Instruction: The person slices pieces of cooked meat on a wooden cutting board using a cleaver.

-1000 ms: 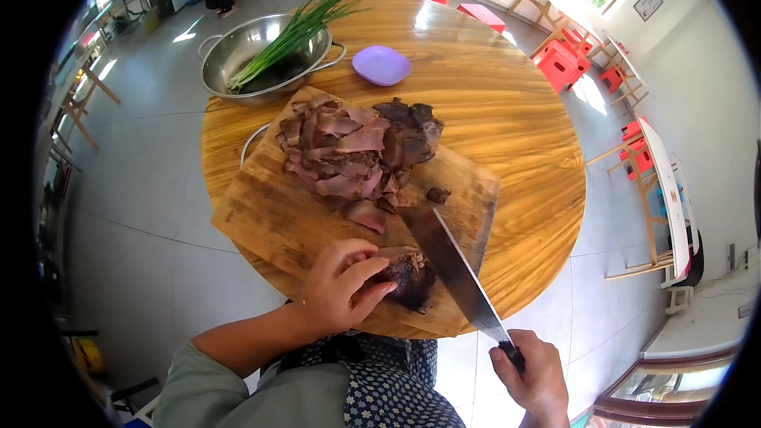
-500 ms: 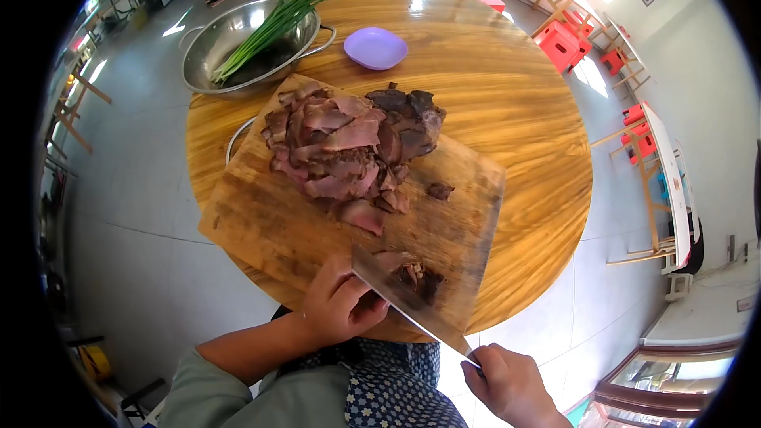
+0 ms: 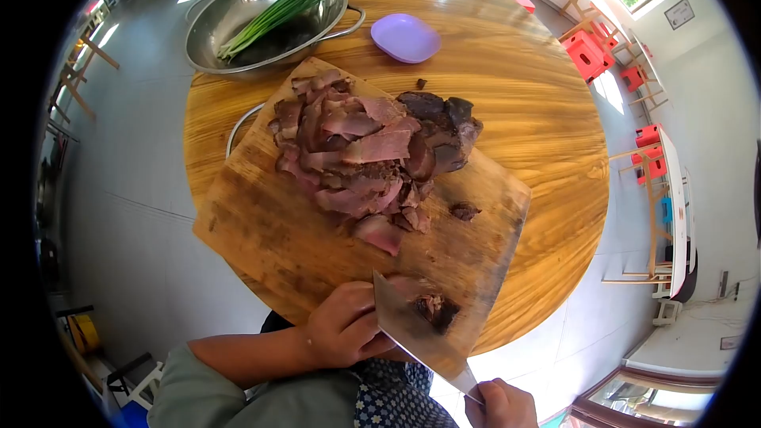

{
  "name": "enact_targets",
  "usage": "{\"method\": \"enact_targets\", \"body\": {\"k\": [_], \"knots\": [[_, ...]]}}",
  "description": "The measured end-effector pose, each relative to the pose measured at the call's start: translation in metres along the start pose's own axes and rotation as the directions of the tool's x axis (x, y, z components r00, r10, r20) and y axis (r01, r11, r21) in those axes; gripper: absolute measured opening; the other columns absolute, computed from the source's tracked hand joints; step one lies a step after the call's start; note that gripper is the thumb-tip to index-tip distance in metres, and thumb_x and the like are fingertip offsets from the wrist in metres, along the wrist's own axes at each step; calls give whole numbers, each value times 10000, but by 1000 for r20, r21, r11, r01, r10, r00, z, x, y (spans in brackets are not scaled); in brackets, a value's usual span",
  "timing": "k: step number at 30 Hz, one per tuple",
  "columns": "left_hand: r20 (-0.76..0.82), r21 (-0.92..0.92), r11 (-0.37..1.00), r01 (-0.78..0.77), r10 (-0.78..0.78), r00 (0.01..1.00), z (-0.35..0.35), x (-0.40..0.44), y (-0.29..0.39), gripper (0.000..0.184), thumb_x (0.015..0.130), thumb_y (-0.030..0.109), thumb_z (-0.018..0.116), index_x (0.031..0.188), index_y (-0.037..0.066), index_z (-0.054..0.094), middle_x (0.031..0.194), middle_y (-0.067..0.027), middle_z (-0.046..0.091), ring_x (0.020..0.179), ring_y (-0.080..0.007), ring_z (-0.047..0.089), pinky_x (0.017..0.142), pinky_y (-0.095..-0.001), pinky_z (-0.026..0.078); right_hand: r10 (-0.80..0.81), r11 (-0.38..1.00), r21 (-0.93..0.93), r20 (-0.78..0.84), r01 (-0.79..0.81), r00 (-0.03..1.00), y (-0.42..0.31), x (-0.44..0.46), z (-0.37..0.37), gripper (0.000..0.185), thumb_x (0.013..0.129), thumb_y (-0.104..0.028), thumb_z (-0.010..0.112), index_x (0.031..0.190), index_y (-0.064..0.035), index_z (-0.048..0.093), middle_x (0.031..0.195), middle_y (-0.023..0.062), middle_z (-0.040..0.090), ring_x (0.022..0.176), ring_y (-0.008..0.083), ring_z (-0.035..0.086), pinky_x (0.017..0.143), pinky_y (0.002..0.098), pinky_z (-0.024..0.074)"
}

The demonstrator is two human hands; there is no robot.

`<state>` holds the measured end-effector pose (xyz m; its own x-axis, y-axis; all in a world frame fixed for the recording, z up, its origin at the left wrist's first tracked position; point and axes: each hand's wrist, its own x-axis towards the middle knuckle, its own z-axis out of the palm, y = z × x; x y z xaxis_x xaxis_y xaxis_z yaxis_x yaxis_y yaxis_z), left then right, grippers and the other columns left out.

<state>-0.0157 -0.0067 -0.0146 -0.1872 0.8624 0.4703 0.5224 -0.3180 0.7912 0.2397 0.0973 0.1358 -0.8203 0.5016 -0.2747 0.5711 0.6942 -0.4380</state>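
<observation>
My right hand (image 3: 507,406) grips the handle of a cleaver (image 3: 414,334). Its broad blade slants across the near part of a wooden cutting board (image 3: 261,226). Close against the near side of the blade is my left hand (image 3: 345,323), fingers curled; whatever lies under them is hidden. A dark-edged piece of meat (image 3: 437,311) shows on the blade's far side, partly covered by it. Beyond, a heap of sliced reddish-brown meat (image 3: 349,143) covers the board's far half, with darker chunks (image 3: 444,127) at its right. A small dark scrap (image 3: 464,211) lies apart.
The board rests on a round wooden table (image 3: 555,214). At the back left stands a metal basin (image 3: 202,40) holding green stalks (image 3: 293,8). A purple plate (image 3: 406,38) sits beside it. Red stools (image 3: 587,55) and white-topped tables (image 3: 674,190) line the right side.
The view has shifted, so the table and board appear farther right. Both hands stay at the near edge, with the cleaver still beside the small meat piece.
</observation>
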Motion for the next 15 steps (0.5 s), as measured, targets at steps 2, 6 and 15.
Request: {"method": "enact_targets", "body": {"k": [2,6,15], "knots": [[-43,57,998,-28,30,999,2,1,1,439,800,117,810,1167,-60,649,1305,-250,634,1145,-376,648,951,-449,533,21,1000,-9,-2,-21,1000,-2,2,1,117,910,-109,703,934,-59,600,790,146,627,676,376,639,583,456,515],[-143,233,969,-81,117,983,-2,10,13,427,775,74,823,1146,-36,645,1266,-198,629,1006,-329,667,838,-432,570,66,998,2,-4,-66,998,-5,4,-3,83,915,-62,676,941,-45,599,767,168,625,652,387,636,575,463,508],[-438,124,986,-113,157,885,9,7,10,541,778,132,878,1223,-4,603,1160,-156,634,948,-298,667,766,-372,573,107,993,50,-50,-105,993,15,-2,9,173,923,-126,696,1029,-11,622,669,201,618,601,418,622,539,461,486]]}}
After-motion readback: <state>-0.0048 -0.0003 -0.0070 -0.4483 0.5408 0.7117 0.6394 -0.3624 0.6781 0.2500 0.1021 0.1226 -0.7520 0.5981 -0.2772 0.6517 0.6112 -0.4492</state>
